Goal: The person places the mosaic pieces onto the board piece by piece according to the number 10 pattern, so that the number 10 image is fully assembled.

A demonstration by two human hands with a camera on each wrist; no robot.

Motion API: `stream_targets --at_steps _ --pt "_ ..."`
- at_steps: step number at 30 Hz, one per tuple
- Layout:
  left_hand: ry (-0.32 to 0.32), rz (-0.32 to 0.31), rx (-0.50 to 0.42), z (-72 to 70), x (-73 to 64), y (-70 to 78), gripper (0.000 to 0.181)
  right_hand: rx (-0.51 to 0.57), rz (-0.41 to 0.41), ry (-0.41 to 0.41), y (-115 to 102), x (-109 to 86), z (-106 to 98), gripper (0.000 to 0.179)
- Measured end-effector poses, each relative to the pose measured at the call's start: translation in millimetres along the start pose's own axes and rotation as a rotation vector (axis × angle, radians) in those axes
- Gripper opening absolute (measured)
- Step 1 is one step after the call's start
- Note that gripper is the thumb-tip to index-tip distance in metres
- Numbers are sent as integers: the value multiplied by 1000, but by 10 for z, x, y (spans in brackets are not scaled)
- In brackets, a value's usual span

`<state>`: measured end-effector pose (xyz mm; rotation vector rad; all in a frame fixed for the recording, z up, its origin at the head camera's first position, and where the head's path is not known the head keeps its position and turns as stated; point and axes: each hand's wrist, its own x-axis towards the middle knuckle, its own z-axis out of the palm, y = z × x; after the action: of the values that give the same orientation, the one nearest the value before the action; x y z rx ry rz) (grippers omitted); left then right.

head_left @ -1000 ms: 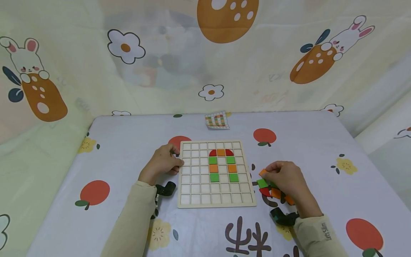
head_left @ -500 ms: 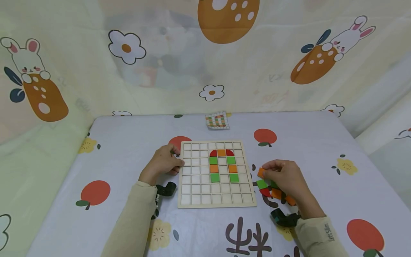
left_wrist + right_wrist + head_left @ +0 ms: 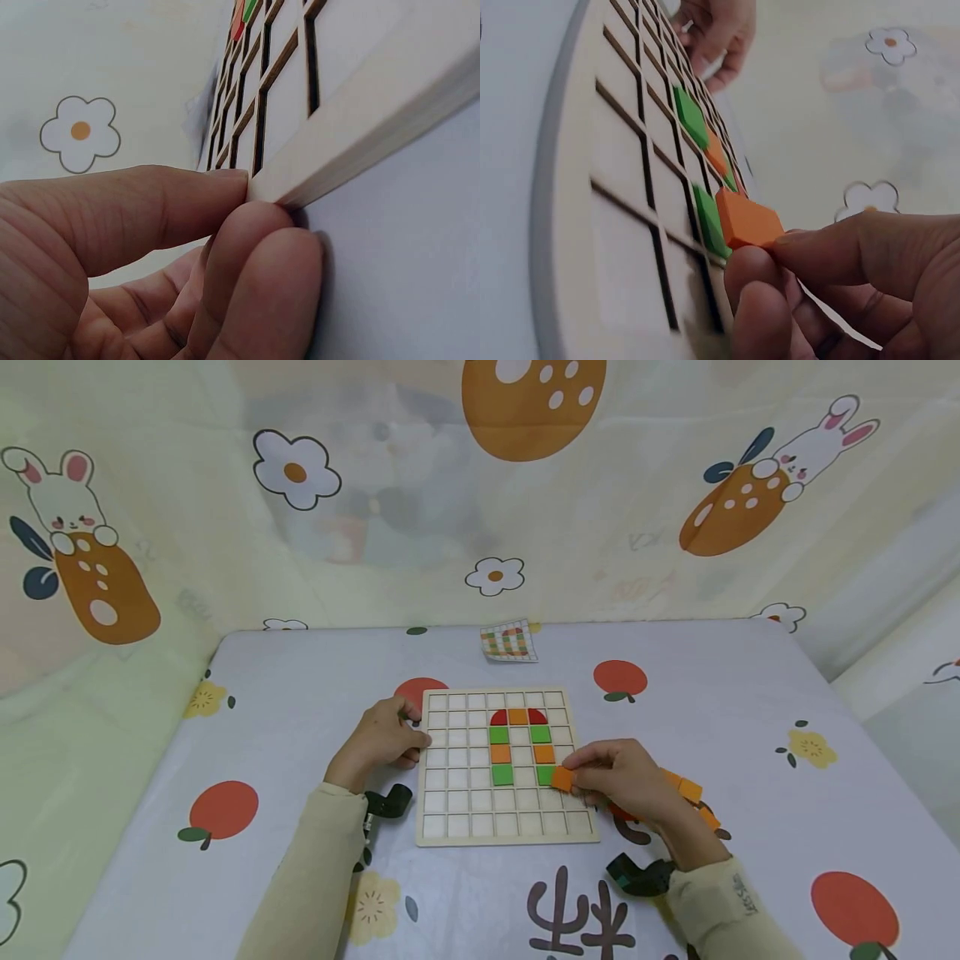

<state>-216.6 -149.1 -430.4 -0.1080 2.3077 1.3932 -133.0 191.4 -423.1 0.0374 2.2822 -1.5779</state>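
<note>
A wooden grid board (image 3: 457, 837) lies mid-table, with red, orange and green tiles forming an arch in its cells. My left hand (image 3: 377, 737) holds its left edge, thumb and curled fingertips at the rim in the left wrist view. Between thumb and fingers my right hand (image 3: 626, 777) pinches an orange square tile (image 3: 748, 219). That tile is tilted close over the board, beside the green tile (image 3: 545, 775) at the foot of the arch's right column. In the right wrist view it partly overlaps this green tile.
Loose tiles (image 3: 690, 790) lie right of the board, partly hidden behind the right hand and wrist. A small printed pattern card (image 3: 508, 642) is at the table's back edge. The tablecloth (image 3: 300, 693) has printed fruit and flowers.
My right hand has carried the orange tile from the loose pile leftward to over the board's right side. Some loose tiles now show right of the wrist. The left hand has stayed put.
</note>
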Motion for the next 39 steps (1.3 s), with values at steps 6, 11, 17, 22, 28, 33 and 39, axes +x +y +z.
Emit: stream_targets --at_steps 6,11,17,22,28,33,39 --pt "-5 -12 -6 0 3 5 35 31 -2 -46 -70 23 159 17" --pt "-8 -11 -7 -4 3 5 35 -3 6 -50 -98 38 227 13" --pt "5 -4 1 4 -2 0 34 -83 -21 -63 -106 48 255 9" --pt "9 1 7 6 -8 -1 34 -151 -37 -70 -130 51 268 9" --pt "5 4 6 0 -1 -3 33 -159 -9 -72 -148 58 300 11" --pt "3 1 5 -3 -13 4 33 -166 -11 -66 -153 55 315 10" --pt "6 -1 5 2 -19 11 33 -195 -36 -60 -153 51 334 10"
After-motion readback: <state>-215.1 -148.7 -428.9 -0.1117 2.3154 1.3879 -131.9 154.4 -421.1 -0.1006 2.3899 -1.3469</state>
